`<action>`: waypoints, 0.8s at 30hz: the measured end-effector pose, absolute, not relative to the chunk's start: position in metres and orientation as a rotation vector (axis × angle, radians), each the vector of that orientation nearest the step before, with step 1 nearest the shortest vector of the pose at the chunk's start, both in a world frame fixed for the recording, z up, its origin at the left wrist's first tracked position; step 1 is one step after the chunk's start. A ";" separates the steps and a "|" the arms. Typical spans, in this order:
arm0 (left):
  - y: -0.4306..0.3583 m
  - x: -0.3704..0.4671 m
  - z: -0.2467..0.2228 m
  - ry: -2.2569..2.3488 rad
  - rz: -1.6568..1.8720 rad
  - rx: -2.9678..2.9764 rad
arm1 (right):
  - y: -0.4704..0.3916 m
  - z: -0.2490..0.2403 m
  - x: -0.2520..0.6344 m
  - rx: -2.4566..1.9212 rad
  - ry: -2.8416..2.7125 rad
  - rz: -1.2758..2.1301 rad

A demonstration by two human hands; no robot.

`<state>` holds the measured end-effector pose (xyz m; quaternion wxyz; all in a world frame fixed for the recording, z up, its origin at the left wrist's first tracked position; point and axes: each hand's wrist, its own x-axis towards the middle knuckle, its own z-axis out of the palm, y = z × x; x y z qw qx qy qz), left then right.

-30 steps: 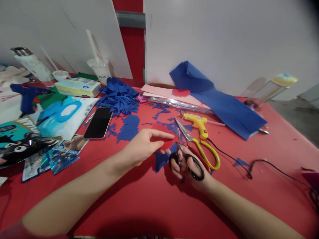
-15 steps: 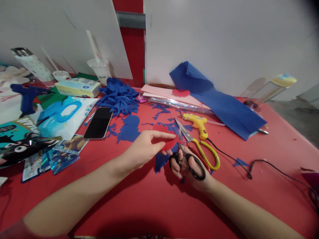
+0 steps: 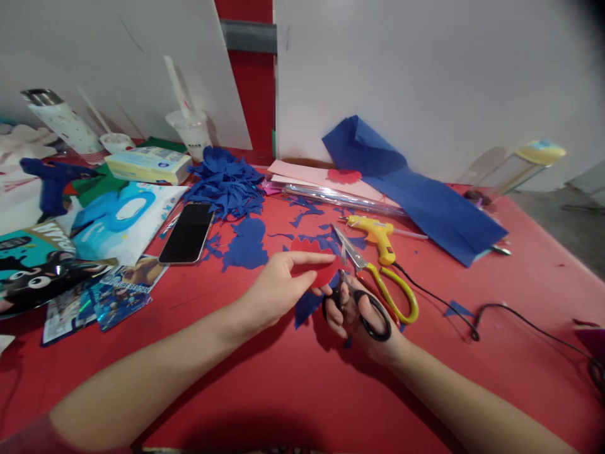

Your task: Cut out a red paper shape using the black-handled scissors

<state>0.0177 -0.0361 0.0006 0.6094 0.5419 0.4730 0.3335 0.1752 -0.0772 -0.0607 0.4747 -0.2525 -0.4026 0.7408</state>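
Note:
My left hand [image 3: 288, 284] pinches a red paper piece [image 3: 326, 273] with a scalloped edge between thumb and fingers. My right hand [image 3: 357, 315] has its thumb and fingers in the handles of black-handled scissors [image 3: 375, 316]. The scissor blades are parted at the right edge of the red piece. Just right of them, larger scissors with yellow handles [image 3: 409, 296] lie on the red table [image 3: 283, 391]. Blue scraps, among them a cut blue shape [image 3: 246, 243], lie beside and under my hands.
A yellow glue gun [image 3: 375, 234] with a black cord lies at right. Behind are a blue sheet [image 3: 425, 189], pink paper [image 3: 302, 173] and a blue paper pile [image 3: 227, 186]. Left are a phone [image 3: 187, 233], packets, a blue glue gun [image 3: 51, 183], a cup [image 3: 191, 135] and a bottle [image 3: 63, 123].
My left hand and the red paper have shifted very slightly to the right. My right hand and the black-handled scissors have hardly moved.

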 end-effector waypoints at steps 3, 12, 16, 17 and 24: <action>-0.035 0.017 -0.002 1.087 0.774 1.266 | -0.077 -0.060 0.175 -0.611 -0.988 1.805; -0.035 0.018 0.000 1.123 0.746 1.311 | -0.077 -0.063 0.176 -0.620 -1.008 1.782; -0.035 0.018 0.000 1.118 0.748 1.340 | -0.077 -0.062 0.176 -0.639 -1.012 1.785; -0.035 0.018 -0.001 1.115 0.752 1.338 | -0.077 -0.062 0.176 -0.646 -1.009 1.783; -0.035 0.017 -0.004 1.120 0.755 1.351 | -0.078 -0.062 0.175 -0.653 -0.982 1.763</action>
